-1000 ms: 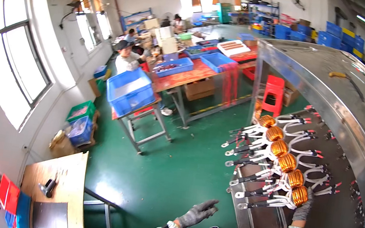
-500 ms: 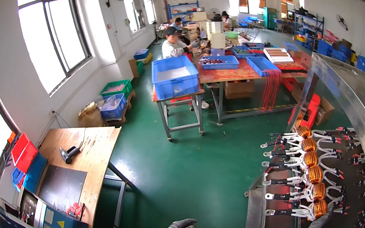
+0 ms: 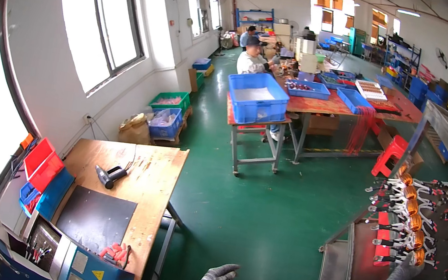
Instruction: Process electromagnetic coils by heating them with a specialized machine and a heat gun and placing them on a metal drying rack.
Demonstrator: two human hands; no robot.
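A row of copper-wound ring coils [image 3: 412, 207] lies on a metal rack [image 3: 334, 272] at the right, with white leads, black sleeves and metal lugs. My right hand [image 3: 404, 272], in a grey glove, is at the nearest coil [image 3: 419, 256], fingers closed on it; the fingertips are partly hidden. My left hand [image 3: 214, 279], also gloved, hangs over the floor at the lower middle. Its fingers are stretched out and it holds nothing.
At the left, a wooden workbench [image 3: 158, 173] carries a heat gun [image 3: 109, 176], a black mat [image 3: 97, 215] and a blue machine [image 3: 94, 271]. A blue tub [image 3: 256, 113] tops a small table ahead. Beyond, a person [image 3: 252, 60] sits at a long red table.
My view has swung left, so the bench, tables and rack appear farther right. My right hand stays by the nearest coil, its fingers now higher on it. My left hand stays outstretched.
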